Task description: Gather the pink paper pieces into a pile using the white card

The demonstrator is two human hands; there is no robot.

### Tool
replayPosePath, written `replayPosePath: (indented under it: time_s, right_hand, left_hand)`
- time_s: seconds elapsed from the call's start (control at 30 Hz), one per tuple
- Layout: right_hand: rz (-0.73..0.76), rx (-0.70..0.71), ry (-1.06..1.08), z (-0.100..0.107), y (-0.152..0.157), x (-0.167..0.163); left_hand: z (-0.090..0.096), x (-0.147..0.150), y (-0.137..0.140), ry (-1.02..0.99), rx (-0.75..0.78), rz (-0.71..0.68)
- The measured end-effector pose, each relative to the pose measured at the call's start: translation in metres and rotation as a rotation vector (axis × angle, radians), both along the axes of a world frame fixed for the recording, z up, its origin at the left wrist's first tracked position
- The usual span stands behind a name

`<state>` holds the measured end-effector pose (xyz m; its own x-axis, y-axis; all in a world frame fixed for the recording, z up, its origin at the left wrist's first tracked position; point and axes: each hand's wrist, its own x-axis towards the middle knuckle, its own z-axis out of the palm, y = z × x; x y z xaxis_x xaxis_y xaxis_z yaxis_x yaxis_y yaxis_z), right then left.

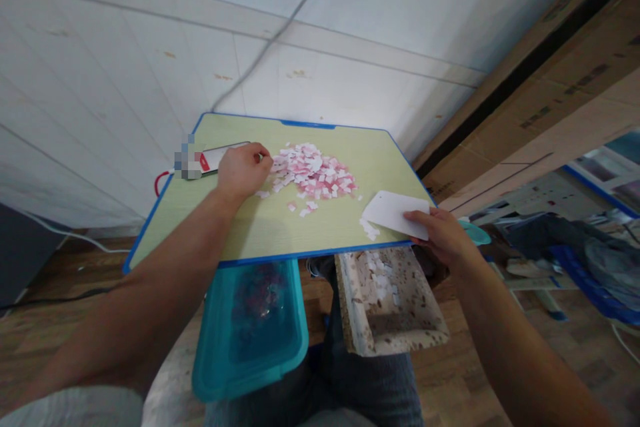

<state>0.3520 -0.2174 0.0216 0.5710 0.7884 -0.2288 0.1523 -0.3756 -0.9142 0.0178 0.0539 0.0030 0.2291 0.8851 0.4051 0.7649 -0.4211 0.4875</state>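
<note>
A heap of small pink and white square pieces (320,173) lies spread on a pale green folding table (280,233) with a blue edge. My left hand (243,169) is at the heap's left side, fingers curled in a pinch; whatever is between them is too small to make out. Under that hand's far side lies a phone (223,156) with a lit screen. My right hand (445,233) grips a flat white plastic card (393,211) by its right end, near the table's front right. Several white pieces (370,231) lie by the card's lower left edge.
Below the front edge, a teal plastic bin (303,327) holds reddish pieces at left. A speckled tray (356,313) with white pieces sits to its right. A white wall (300,87) backs the table, and cardboard boxes (500,113) stand close on the right.
</note>
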Motion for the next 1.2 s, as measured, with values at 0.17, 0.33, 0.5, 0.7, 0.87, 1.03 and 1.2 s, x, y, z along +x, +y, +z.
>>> replayPosePath:
  time_s: [0.17,0.33,0.5,0.7,0.87,1.03,1.2]
  right_hand:
    - [-0.035,-0.098,0.091,0.005,-0.018,0.006]
    - [-0.038,-0.137,0.116,0.001,-0.038,0.017]
    - [-0.044,-0.162,0.085,0.006,-0.056,0.02]
    - [-0.056,-0.016,0.095,0.007,-0.059,0.011]
    - [-0.016,-0.065,0.085,0.005,-0.059,0.014]
    - [-0.071,-0.022,0.068,0.006,-0.063,0.022]
    - [-0.016,-0.029,0.046,0.004,-0.068,0.027]
  left_hand:
    - [0.003,0.001,-0.003,0.007,-0.025,0.015]
    - [0.006,0.003,-0.006,0.008,-0.035,0.026]
    - [0.005,0.002,-0.005,0.017,-0.032,0.022]
    - [0.003,0.001,-0.002,0.002,-0.022,0.006]
    - [0.004,0.001,-0.003,0.014,-0.03,0.007]
    - [0.004,0.002,-0.002,0.011,-0.039,0.014]
    - [0.004,0.001,-0.002,0.014,-0.053,0.011]
